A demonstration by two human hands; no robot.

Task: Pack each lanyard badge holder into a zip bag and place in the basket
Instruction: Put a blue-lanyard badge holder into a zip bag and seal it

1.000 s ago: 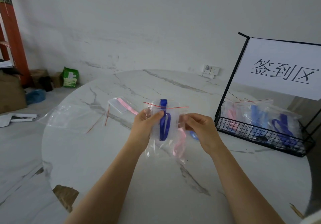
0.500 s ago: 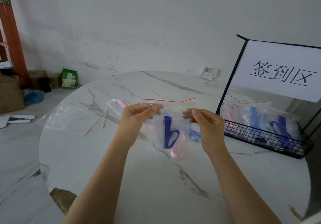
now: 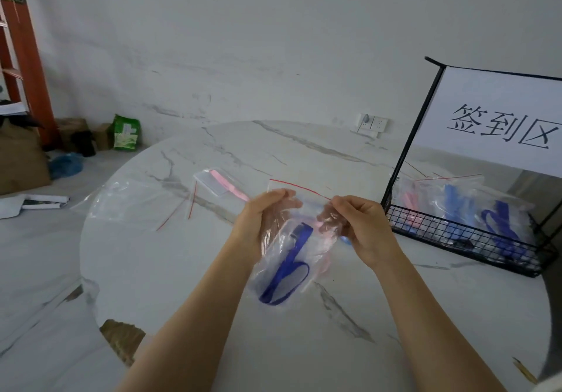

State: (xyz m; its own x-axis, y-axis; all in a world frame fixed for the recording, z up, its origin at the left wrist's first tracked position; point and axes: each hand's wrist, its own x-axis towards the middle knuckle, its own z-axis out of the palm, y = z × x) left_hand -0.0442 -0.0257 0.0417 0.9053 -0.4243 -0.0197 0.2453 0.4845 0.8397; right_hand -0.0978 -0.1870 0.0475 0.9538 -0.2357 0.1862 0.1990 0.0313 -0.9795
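Left hand (image 3: 261,218) and right hand (image 3: 362,224) both pinch the top of one zip bag (image 3: 292,258) held over the table (image 3: 182,270), with one blue lanyard (image 3: 289,273) inside, so it looks like the sealing bit. The basket (image 3: 456,236) on the right has at least three packed bags. One pink lanyard (image 3: 220,180) lies unpacked beside some spare bags (image 3: 133,200), too see-through to count.

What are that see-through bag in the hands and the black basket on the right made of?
The zip bag: thin clear plastic film, glossy, by its crinkles and the blue lanyard showing through. The basket: black wire grid, probably coated metal, matte.
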